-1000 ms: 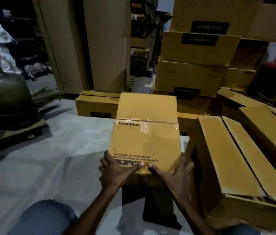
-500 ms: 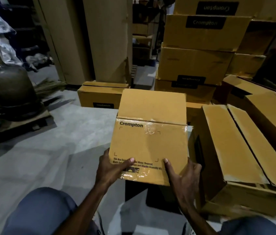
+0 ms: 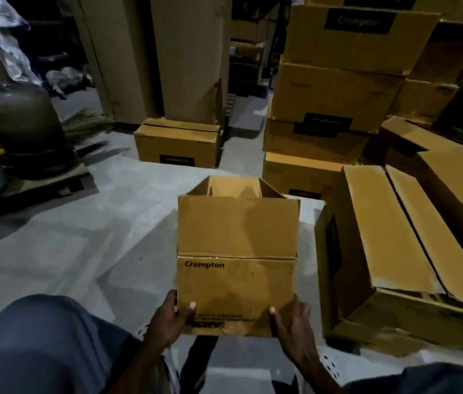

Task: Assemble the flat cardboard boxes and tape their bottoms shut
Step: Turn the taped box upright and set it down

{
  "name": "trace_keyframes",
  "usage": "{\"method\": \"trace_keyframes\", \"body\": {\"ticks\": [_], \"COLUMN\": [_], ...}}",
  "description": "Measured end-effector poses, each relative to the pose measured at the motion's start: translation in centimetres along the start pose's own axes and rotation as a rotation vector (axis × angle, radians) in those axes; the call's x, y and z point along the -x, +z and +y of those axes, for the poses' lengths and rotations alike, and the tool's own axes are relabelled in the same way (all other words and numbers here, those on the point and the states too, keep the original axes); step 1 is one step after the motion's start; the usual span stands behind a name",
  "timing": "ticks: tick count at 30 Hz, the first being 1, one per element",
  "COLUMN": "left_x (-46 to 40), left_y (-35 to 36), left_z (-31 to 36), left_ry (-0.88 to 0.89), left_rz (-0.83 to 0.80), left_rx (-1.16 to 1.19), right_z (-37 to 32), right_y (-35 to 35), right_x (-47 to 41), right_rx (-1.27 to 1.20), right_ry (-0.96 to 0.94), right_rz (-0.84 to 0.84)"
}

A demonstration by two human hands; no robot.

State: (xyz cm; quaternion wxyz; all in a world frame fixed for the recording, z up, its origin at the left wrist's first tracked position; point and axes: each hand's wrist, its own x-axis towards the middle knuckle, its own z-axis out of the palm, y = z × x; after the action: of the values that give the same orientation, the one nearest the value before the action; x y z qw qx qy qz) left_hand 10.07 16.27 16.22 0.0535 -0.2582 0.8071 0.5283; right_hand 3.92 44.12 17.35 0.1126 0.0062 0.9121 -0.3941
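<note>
A Crompton-printed cardboard box (image 3: 237,251) with its far end open is gripped at its near corners by the left hand (image 3: 172,319) and right hand (image 3: 292,328), above a grey floor (image 3: 53,237) beside stacked cartons (image 3: 335,89).

Tan cardboard box (image 3: 237,251) with black lettering; grey floor (image 3: 68,237)

One open cardboard box (image 3: 237,263) is held near centre by two hands, the left hand (image 3: 172,319) and the right hand (image 3: 291,325). One closed box (image 3: 177,142) sits far on the floor. One large box (image 3: 389,245) lies at right. Four boxes form a far-right stack (image 3: 335,92). One dark cylinder (image 3: 19,120) stands far left.
</note>
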Motion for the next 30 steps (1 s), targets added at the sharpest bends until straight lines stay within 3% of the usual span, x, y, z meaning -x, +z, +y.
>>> {"method": "trace_keyframes", "body": {"ticks": [6,9,16,20,23,26,30], "left_x": [-3.6,-3.4,-1.7,-0.5,-0.2,-0.9,-1.6], "left_y": [0.8,0.9,0.8,0.2,0.2,0.1,0.3], "left_z": [0.0,-1.2,-5.1,-6.0,-4.9,-4.0,-1.3], "left_ry": [-0.053,-0.059,-0.103,-0.121,-0.128,-0.143,-0.104], "left_rz": [0.006,-0.055,-0.172,-0.22,-0.225,-0.159,0.081], "left_rx": [-0.229,-0.237,-0.222,-0.48,-0.529,-0.412,-0.01], "right_z": [1.2,0.9,3.5,4.3,4.6,4.5,3.7], "right_y": [-0.6,-1.3,-0.9,-0.4,-0.4,-1.0,-2.6], "right_x": [-3.2,-3.5,-2.0,-1.0,-0.7,-0.2,-0.7], "right_rx": [-0.087,-0.109,-0.029,0.127,0.105,0.21,0.608], "right_ry": [0.092,0.119,0.179,0.166,0.176,0.012,-0.539], "right_rz": [0.004,-0.002,-0.205,-0.251,-0.236,-0.171,-0.198]}}
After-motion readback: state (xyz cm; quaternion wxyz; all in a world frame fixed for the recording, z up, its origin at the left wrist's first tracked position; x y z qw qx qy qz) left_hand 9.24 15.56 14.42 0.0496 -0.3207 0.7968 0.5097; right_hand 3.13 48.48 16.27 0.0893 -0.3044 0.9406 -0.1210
